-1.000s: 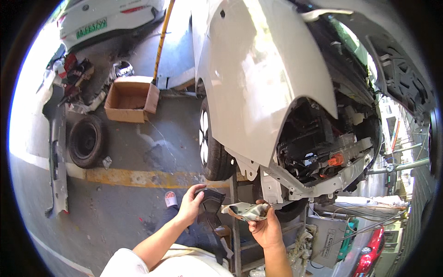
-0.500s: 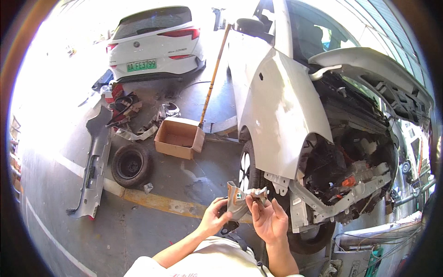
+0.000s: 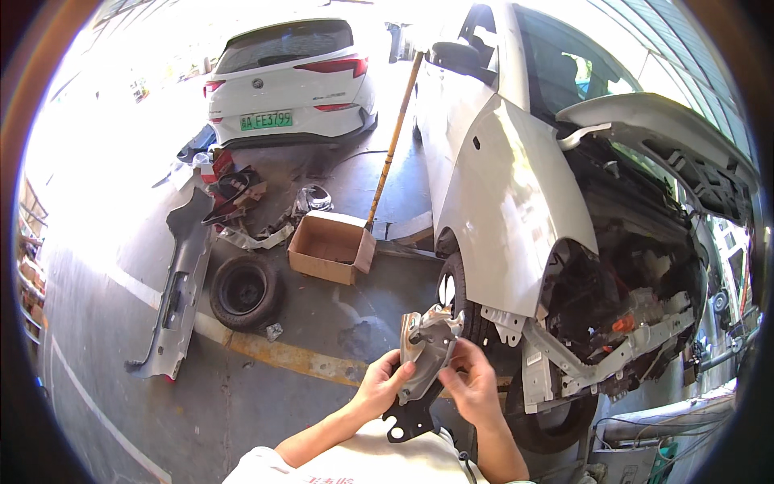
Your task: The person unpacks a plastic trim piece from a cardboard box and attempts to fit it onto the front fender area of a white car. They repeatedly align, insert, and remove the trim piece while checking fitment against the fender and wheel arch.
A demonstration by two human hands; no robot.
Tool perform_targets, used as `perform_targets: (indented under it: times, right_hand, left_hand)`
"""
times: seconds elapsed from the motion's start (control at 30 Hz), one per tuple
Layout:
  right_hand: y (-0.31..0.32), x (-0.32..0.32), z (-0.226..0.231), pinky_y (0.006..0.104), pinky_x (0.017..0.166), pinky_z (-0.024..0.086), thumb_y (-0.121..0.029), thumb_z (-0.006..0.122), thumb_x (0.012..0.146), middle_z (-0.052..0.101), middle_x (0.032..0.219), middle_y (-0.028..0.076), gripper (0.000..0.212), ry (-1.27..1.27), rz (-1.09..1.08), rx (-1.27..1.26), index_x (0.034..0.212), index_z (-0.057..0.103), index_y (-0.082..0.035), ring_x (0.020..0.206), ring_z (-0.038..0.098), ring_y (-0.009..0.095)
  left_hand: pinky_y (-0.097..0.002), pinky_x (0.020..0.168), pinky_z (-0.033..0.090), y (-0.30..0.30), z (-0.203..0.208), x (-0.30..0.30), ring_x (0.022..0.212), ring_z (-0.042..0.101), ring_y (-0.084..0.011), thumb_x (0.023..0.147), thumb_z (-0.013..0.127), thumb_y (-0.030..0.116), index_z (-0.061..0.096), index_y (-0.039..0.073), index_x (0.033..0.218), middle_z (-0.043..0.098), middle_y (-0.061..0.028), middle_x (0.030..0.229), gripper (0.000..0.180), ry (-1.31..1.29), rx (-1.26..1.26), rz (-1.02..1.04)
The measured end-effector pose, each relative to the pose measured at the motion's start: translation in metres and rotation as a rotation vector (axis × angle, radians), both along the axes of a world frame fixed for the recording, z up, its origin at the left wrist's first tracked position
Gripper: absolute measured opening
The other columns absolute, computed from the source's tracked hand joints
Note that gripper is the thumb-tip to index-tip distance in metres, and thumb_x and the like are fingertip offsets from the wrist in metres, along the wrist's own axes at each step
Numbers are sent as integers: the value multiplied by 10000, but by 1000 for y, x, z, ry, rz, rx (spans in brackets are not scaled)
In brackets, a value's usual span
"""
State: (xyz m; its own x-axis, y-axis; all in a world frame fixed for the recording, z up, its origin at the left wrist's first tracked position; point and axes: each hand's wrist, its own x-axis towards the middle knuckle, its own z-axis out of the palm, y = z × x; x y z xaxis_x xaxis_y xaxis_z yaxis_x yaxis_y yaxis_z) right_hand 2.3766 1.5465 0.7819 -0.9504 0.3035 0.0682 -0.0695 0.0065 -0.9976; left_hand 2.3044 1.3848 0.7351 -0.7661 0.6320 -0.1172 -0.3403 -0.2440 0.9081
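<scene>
A grey sheet-metal bracket (image 3: 433,347) with bends and holes is held up in front of my body, above the floor. My left hand (image 3: 380,385) is closed round its left side, with the thumb lying on its face. On the opposite edge, my right hand (image 3: 476,385) pinches the lower right part with thumb and curled fingers. Just beneath the bracket, a black plate with a round hole (image 3: 405,425) shows close to my clothing; whether it joins the bracket I cannot tell.
To the right stands a white car (image 3: 516,202), its front stripped and its hood (image 3: 661,129) raised. Ahead lie an open cardboard box (image 3: 322,262), a tire (image 3: 246,292) and a long grey trim panel (image 3: 173,306). A wooden pole (image 3: 395,141) leans by the car; another white car (image 3: 290,89) is parked behind.
The bracket has turned, so more of its hollowed face shows. My right hand has gone from spread fingers to a closed grip on its right edge. The view has shifted slightly.
</scene>
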Motion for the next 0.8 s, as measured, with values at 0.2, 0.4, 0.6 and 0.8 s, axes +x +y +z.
perform_targets:
  times: [0.2,0.4,0.6,0.8]
  right_hand:
    - [-2,-13,0,255,750,410,-206,754,782,540,1008,36,221,-36,-120,244,880,681,-21,883,490,124]
    - [-7,-16,-22,323,934,358,-297,728,817,504,1170,65,465,12,-177,166,1169,568,-38,1130,412,187]
    - [-6,3,-34,269,805,479,-98,624,897,582,1152,67,406,-263,97,-638,1263,473,-5,946,583,117]
    - [-26,4,-30,254,741,466,-72,655,867,572,1005,28,254,-154,-12,-396,1076,520,-24,834,558,93]
  left_hand:
    - [-236,855,413,4,-5,-3,948,499,-88,921,611,335,497,-8,1184,569,-23,1026,447,-69,91,-8]
    - [-283,892,460,3,-8,-15,1005,558,-115,914,625,238,486,38,1210,580,-36,1112,384,-245,237,62]
    - [-386,876,519,-20,-21,-31,1049,597,-196,974,470,315,511,105,1189,607,-56,1128,303,-444,544,-11]
    - [-435,863,532,-16,-19,-38,1033,618,-250,982,442,355,533,58,1182,611,-100,1147,370,-561,573,-26]
